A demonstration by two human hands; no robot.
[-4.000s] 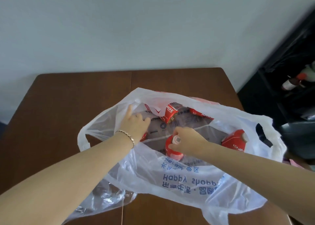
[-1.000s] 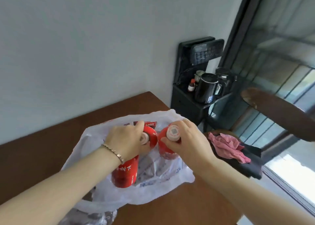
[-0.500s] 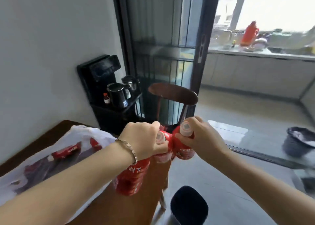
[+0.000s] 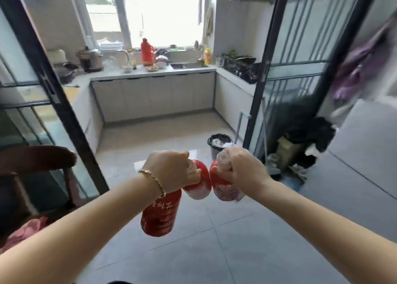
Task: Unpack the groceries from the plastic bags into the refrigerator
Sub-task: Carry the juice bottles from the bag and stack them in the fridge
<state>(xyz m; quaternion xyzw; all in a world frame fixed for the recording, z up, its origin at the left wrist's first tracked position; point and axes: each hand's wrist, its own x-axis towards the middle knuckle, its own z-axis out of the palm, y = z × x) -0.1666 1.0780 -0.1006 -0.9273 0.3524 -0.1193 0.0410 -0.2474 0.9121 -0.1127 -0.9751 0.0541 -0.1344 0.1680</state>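
Note:
My left hand (image 4: 173, 170) grips two red-labelled drink bottles by their necks: one (image 4: 160, 216) hangs straight down, the other (image 4: 198, 186) tilts to the right. My right hand (image 4: 241, 168) holds a third red bottle (image 4: 224, 189) by its pale cap, close beside the left pair. All hang in the air over the grey tiled floor. The plastic bag and the table are out of view, and no refrigerator door can be made out.
A dark wooden chair (image 4: 36, 156) stands at the left. Black-framed glass sliding doors (image 4: 53, 94) flank an opening into a kitchen with counters. A black bin (image 4: 219, 142) and a heap of dark things (image 4: 300, 144) sit by the right door. A grey surface (image 4: 365, 154) fills the right.
The view has swung right, away from the table and bag, onto the kitchen doorway. Both hands carried the bottles along, held together in front of me.

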